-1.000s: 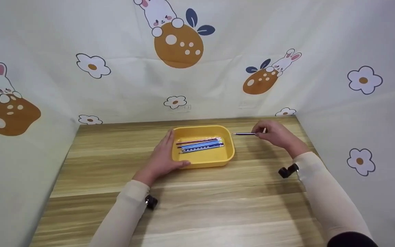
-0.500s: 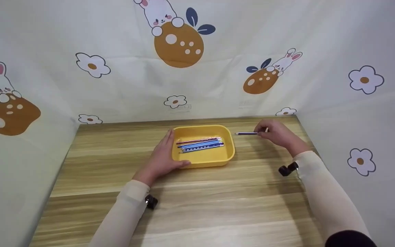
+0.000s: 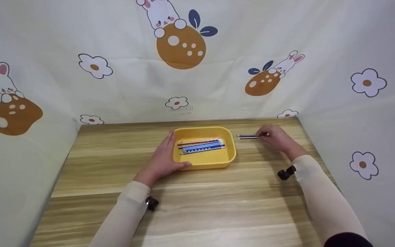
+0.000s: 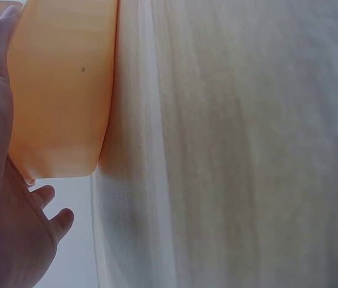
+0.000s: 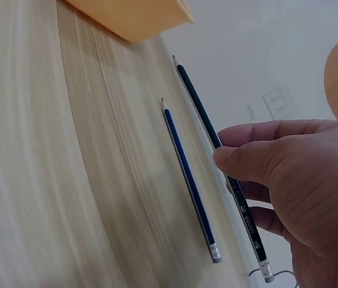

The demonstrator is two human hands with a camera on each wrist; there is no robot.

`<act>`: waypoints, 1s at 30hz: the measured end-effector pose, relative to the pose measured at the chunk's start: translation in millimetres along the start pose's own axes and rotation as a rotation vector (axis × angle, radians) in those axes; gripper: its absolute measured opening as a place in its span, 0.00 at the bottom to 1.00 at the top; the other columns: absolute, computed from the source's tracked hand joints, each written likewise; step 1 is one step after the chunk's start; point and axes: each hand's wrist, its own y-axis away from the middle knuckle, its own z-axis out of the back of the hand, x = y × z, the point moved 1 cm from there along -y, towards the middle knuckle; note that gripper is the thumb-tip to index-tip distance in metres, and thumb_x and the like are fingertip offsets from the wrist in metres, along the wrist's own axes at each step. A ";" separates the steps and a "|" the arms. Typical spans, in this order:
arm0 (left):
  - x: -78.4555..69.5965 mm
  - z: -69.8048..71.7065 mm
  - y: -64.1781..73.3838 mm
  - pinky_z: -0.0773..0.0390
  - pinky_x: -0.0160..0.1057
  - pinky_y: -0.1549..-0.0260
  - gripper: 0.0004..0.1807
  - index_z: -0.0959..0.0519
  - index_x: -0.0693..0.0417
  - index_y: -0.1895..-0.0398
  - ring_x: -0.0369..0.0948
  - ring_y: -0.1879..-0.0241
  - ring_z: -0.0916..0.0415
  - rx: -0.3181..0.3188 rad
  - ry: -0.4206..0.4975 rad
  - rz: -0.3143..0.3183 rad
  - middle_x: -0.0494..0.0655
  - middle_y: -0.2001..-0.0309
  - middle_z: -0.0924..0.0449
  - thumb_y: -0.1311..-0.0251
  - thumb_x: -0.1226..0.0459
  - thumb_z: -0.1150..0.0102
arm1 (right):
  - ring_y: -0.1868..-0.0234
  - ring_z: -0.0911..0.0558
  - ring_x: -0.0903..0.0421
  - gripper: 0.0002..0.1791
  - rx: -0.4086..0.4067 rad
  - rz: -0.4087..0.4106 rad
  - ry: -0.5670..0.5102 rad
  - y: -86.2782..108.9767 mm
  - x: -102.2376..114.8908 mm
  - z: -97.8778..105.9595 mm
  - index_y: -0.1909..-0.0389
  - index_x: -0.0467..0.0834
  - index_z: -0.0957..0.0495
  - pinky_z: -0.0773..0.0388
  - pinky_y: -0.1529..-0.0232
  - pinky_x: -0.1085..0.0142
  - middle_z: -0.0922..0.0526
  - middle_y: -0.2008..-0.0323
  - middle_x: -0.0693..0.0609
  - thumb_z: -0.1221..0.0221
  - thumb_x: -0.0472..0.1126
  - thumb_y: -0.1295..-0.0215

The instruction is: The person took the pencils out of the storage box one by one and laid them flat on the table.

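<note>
My left hand (image 3: pixel 161 157) holds the left end of a yellow plastic box (image 3: pixel 209 160), the thumb along its front side and fingers at its left wall. Several pencils (image 3: pixel 202 146), mostly blue with a red one at the back, lie side by side in it. Right of the box, my right hand (image 3: pixel 274 138) pinches a dark pencil (image 5: pixel 199 105) between thumb and fingers, its point towards the box and its eraser end past the hand. Beside it a blue pencil (image 5: pixel 188 180) lies on the table, almost parallel, with its eraser end nearer the wrist.
The wood-grain table (image 3: pixel 197 206) reaches back to a pale curtain (image 3: pixel 125 89) printed with rabbits and flowers, which also closes in the left and right sides. Small black cameras (image 3: pixel 152 203) sit at both wrists.
The right hand has come slightly nearer the front. Two pencils now show apart beside it, where one showed before. The left hand and the box stay in place; the head view has shifted slightly.
</note>
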 end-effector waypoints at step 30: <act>-1.1 0.0 0.0 0.50 0.58 0.15 0.80 0.63 0.52 0.07 0.56 0.11 0.60 -0.009 -0.003 -0.005 0.50 0.08 0.67 0.49 0.30 0.20 | 0.51 0.14 0.41 0.07 -0.033 -0.059 -0.004 3.7 -26.4 -23.7 0.55 0.34 0.09 0.17 0.44 0.45 0.11 0.57 0.42 0.32 0.24 0.28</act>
